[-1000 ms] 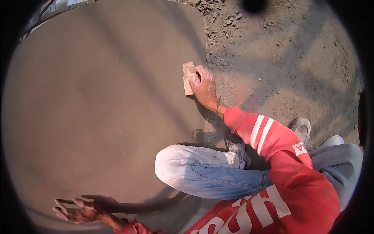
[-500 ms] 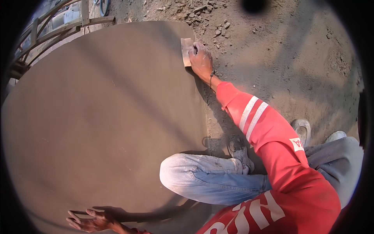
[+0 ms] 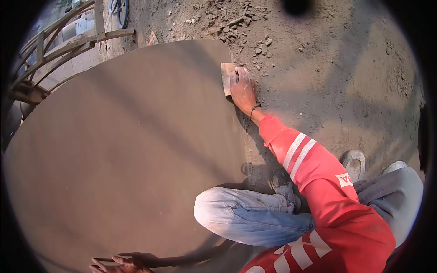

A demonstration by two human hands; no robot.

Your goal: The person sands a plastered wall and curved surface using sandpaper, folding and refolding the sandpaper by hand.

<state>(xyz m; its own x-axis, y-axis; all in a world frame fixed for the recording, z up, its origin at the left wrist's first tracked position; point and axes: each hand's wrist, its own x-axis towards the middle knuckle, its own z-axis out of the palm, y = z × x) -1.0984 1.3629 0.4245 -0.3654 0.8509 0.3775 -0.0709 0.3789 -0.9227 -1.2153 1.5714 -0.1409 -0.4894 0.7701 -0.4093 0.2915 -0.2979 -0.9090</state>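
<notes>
My right hand (image 3: 244,89) grips a thin, flat, tan rectangular plate (image 3: 226,78) at the far right edge of a smooth grey-brown slab (image 3: 132,141). The plate lies against the surface close to the slab's corner, its exact kind unclear. At the bottom left, my left hand (image 3: 119,265) is over the slab, fingers apart and nothing in them. The frame's lower edge cuts part of it off, and I cannot tell whether it touches the surface.
My bent knee (image 3: 216,210) in jeans rests over the slab's right side. Loose clods (image 3: 261,48) and dusty ground (image 3: 318,86) lie beyond the edge. A wooden frame (image 3: 68,50) stands at the upper left, near a blue hose (image 3: 122,16).
The view has shifted, so the scene sits lower and slightly to the right. My right hand still holds the plate near the slab's edge; less of my left hand shows.
</notes>
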